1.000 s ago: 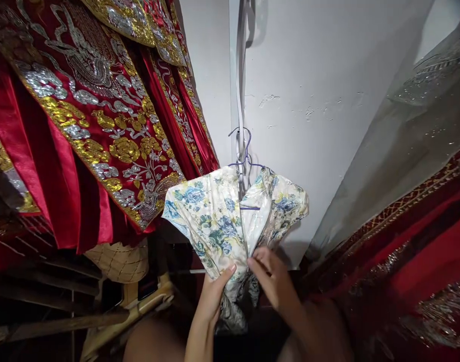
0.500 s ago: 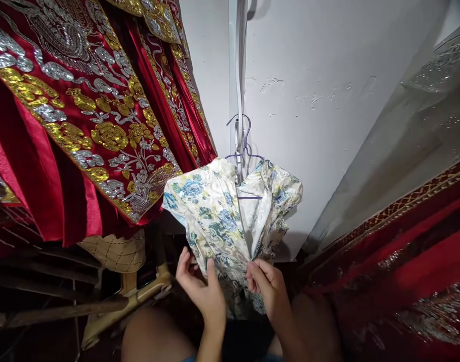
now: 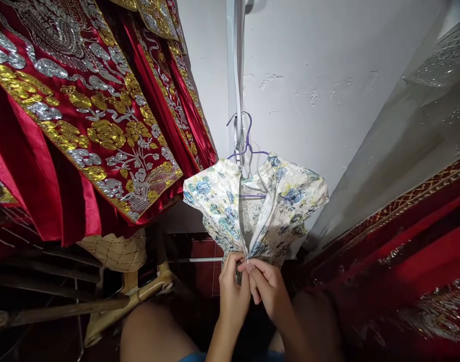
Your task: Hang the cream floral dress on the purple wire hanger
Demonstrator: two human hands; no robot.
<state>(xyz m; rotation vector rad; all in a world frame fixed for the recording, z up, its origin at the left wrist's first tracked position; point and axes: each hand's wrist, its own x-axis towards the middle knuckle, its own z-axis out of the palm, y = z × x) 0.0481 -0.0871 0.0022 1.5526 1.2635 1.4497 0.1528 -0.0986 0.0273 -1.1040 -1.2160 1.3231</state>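
Observation:
A white garment with blue and yellow flowers (image 3: 218, 203) hangs on a purple hanger (image 3: 248, 146), its front parted in a V from the collar down. At the bottom of that opening, my left hand (image 3: 234, 284) pinches the fabric edge. My right hand (image 3: 265, 286) grips the garment at the same spot, its fingertips touching those of my left hand. Any small fastener between the fingertips is too small to make out. The lower part of the garment is mostly hidden behind my hands.
Red cloth with gold and silver embroidery (image 3: 105, 130) hangs at the left, above a wooden frame (image 3: 139, 296). A white wall (image 3: 309, 60) stands behind the hanger. More red fabric (image 3: 414, 251) and clear plastic covering (image 3: 414, 125) are at the right.
My left hand has moved right, from the garment's left side to the opening, and has closed on the fabric beside my right hand. The garment has swung rightward and its right shoulder faces forward more.

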